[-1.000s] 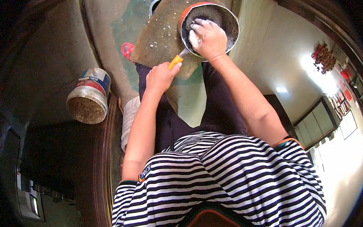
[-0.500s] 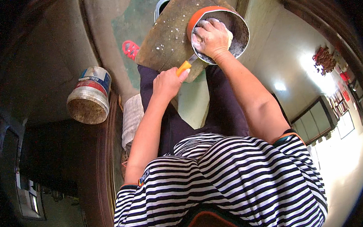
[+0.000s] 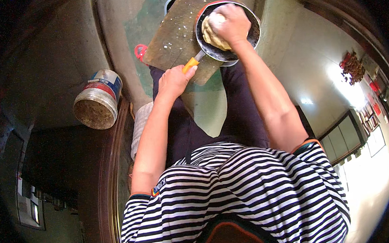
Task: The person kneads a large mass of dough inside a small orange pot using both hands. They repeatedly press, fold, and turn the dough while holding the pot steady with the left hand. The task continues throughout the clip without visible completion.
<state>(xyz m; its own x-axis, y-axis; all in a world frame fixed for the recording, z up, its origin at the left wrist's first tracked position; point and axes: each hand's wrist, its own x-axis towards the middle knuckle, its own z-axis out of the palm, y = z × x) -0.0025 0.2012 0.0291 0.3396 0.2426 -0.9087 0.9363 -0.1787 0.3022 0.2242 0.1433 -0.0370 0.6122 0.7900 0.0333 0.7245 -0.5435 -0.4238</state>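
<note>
A saucepan (image 3: pixel 254 34) with an orange-red outside and a dark, flour-smeared inside sits on a worn wooden board (image 3: pixel 172 32) beyond my knees. My left hand (image 3: pixel 173 84) is closed round its orange handle (image 3: pixel 191 65). Inside the pan lies a lump of pale yellow dough (image 3: pixel 211 38), creased along its left side. My right hand (image 3: pixel 234 24) is closed in a fist against the dough's upper right, with white flour on the knuckles. Motion blurs its fingers a little, and the hand hides part of the dough.
White specks dot the board. Behind it shows the rim of a container (image 3: pixel 170 4), and a red shoe (image 3: pixel 140 52) is at its left edge. Farther left lies a dirty white, red and blue bucket (image 3: pixel 96 111). Pale cloth (image 3: pixel 142 124) is beside my left leg.
My right hand has gone from spread over the dough to a fist, exposing more of the dough. The pan has tipped, showing less of its orange outside. My left hand keeps its grip.
</note>
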